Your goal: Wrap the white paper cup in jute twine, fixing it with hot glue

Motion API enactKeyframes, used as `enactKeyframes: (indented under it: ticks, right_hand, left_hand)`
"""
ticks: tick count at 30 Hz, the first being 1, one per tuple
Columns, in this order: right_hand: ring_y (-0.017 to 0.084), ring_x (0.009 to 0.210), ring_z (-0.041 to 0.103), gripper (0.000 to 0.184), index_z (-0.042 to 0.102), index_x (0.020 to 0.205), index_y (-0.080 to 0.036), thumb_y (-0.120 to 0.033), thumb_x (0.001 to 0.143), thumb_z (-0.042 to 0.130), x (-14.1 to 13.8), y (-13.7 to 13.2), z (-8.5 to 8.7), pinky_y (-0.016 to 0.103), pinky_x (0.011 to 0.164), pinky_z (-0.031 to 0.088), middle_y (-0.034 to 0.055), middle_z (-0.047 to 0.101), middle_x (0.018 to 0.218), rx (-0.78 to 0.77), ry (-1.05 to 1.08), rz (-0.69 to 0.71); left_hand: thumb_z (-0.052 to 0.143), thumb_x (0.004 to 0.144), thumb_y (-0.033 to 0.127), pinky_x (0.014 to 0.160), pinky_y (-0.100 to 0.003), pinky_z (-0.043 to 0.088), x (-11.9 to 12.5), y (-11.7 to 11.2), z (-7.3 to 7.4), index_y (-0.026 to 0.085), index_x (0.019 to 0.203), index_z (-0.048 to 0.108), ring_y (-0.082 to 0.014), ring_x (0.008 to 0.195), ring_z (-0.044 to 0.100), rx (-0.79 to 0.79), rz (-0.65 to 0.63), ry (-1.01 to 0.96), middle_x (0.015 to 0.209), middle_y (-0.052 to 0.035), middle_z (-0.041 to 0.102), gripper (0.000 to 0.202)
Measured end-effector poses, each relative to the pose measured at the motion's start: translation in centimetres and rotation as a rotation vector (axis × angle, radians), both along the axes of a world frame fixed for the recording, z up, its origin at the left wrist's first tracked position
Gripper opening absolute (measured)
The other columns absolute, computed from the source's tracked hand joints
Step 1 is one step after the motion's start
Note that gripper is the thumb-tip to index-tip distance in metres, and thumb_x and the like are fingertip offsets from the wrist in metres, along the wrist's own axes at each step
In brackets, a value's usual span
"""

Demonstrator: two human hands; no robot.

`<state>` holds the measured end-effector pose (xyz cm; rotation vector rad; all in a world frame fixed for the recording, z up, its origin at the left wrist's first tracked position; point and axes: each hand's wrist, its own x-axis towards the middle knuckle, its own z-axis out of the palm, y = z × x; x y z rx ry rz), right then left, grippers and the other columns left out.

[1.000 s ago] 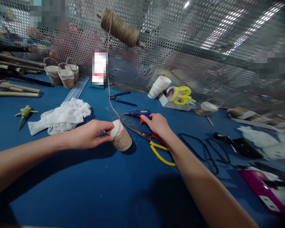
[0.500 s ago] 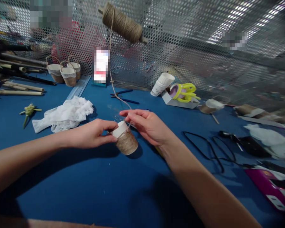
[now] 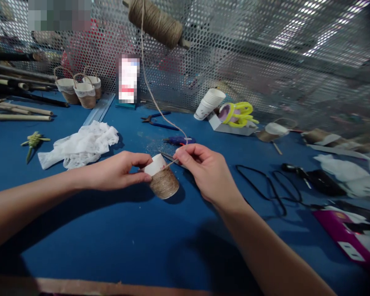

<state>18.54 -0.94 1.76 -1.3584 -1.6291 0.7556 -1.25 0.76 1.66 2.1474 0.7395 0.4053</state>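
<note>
My left hand [image 3: 132, 169] pinches the white rim of a paper cup [image 3: 164, 184], which lies tilted just over the blue table. Brown twine is wound round most of the cup, leaving a white band bare at its mouth. From the cup a strand of twine [image 3: 154, 100] runs to my right hand [image 3: 205, 166], whose thumb and fingers are closed on it. Beyond my fingers the strand rises to a large spool [image 3: 156, 24] mounted at the metal mesh. Behind the cup lie the pointed blades of a tool [image 3: 168, 156], its rest hidden by my right hand.
Blue pliers [image 3: 156, 120] and a blue-handled tool [image 3: 180, 140] lie behind my hands. White lace [image 3: 80, 144] is heaped at left, near several sticks and small twine baskets [image 3: 85, 94]. Stacked paper cups [image 3: 209, 104], a black cord [image 3: 273, 187] and a purple box [image 3: 342, 238] are on the right.
My right hand has moved right, drawing the strand out from the cup, and its fingers have closed more. The blades and blue-handled tool show more. My left hand keeps its hold.
</note>
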Motion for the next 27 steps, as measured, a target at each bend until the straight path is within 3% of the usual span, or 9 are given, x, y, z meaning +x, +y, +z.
enactKeyframes:
  ticks: [12,27]
  right_hand:
    - [0.011,0.058,0.049,0.018,0.057,0.069,-0.016,-0.032,0.076,0.054,-0.3,0.2,-0.5,0.025,0.056,0.04,-0.0002,0.056,0.063,-0.04,-0.029,0.035]
    - [0.01,0.057,0.045,0.023,0.049,0.072,-0.017,-0.039,0.079,0.048,-0.7,0.0,-1.6,0.025,0.052,0.038,-0.0014,0.05,0.063,-0.126,-0.024,0.109]
  left_hand:
    - [0.044,0.083,0.026,0.067,-0.024,0.041,-0.2,-0.2,-0.1,0.012,0.09,0.055,-0.0141,0.075,0.054,-0.018,-0.027,-0.003,0.082,-0.0036,0.06,0.02]
    - [0.045,0.082,0.023,0.067,-0.023,0.042,-0.2,-0.3,0.2,0.01,0.085,0.055,-0.0131,0.073,0.052,0.001,-0.039,-0.028,0.08,-0.0039,0.059,0.017]
